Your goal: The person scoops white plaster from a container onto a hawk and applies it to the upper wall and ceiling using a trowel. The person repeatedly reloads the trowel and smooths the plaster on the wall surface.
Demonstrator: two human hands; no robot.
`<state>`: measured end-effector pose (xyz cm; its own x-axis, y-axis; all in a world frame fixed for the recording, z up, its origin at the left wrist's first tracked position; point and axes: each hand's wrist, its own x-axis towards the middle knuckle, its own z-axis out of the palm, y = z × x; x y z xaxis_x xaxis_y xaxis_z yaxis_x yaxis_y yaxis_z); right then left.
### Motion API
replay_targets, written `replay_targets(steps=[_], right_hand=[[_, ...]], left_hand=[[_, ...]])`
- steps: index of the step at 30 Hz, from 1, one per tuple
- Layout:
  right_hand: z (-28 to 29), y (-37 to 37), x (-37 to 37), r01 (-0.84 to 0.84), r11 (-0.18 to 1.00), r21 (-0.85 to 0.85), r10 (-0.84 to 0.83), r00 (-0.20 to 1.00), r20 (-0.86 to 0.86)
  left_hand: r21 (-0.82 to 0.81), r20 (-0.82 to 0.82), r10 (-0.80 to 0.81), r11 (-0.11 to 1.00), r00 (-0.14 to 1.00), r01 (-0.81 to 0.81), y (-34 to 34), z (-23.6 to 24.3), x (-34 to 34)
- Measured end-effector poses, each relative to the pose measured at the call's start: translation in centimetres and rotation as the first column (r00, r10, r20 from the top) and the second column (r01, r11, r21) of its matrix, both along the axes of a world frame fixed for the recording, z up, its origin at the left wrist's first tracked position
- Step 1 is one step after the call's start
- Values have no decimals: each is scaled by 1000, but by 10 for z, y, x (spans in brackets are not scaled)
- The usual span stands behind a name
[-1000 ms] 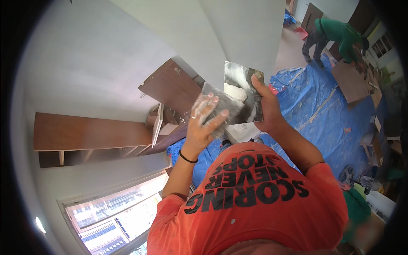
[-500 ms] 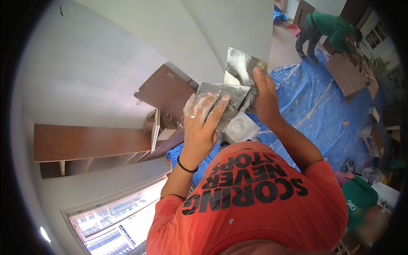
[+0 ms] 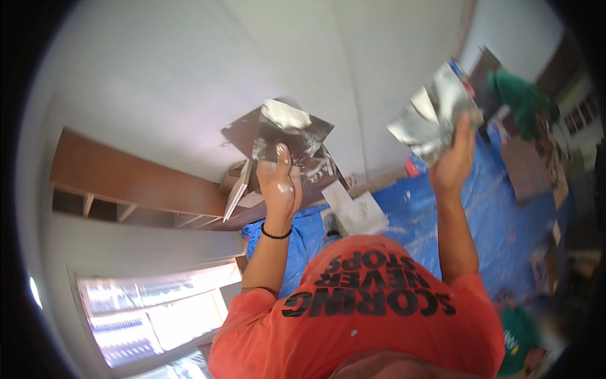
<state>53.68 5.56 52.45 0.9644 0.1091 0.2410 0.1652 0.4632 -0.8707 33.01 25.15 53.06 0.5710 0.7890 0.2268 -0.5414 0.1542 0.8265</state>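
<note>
My left hand [image 3: 279, 182] grips a dark, smeared metal plate [image 3: 271, 142], with a thick lump of white paste [image 3: 285, 114] along its upper part. My right hand [image 3: 453, 161] is closed on a shiny metal plate [image 3: 442, 126], blurred, which also carries white paste [image 3: 423, 105]. The two plates are apart, held up in front of the pale surface [image 3: 353, 69]. White powder marks my left thumb and the back of that hand.
A brown shelf [image 3: 132, 177] and loose boards [image 3: 238, 192] lie left. A blue sheet [image 3: 473, 227] covers the floor, with white boards [image 3: 360, 211] on it. A person in green [image 3: 517, 98] bends over boards [image 3: 525, 170]; another person in green [image 3: 514, 341] is lower right. A window [image 3: 151, 316] is lower left.
The two plates have separated, the right one moving right. My left hand has turned its plate over, showing the paste and my thumb. The view has shifted.
</note>
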Motion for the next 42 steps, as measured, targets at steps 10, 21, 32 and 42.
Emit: replay_targets(steps=[10,21,32,42], right_hand=[[-17,42,-5,-191,977,99,198,978,-67],[-15,66,-10,-145,981,127,151,988,-43],[-29,83,-15,-76,988,135,87,993,-75],[-31,88,-28,-87,986,143,105,987,-119]], left_hand=[[195,697,342,756,631,-625,191,178,-17],[-39,746,335,885,575,-465,339,446,35],[18,788,297,864,540,-502,387,508,33],[121,761,186,901,622,-417,394,513,12]])
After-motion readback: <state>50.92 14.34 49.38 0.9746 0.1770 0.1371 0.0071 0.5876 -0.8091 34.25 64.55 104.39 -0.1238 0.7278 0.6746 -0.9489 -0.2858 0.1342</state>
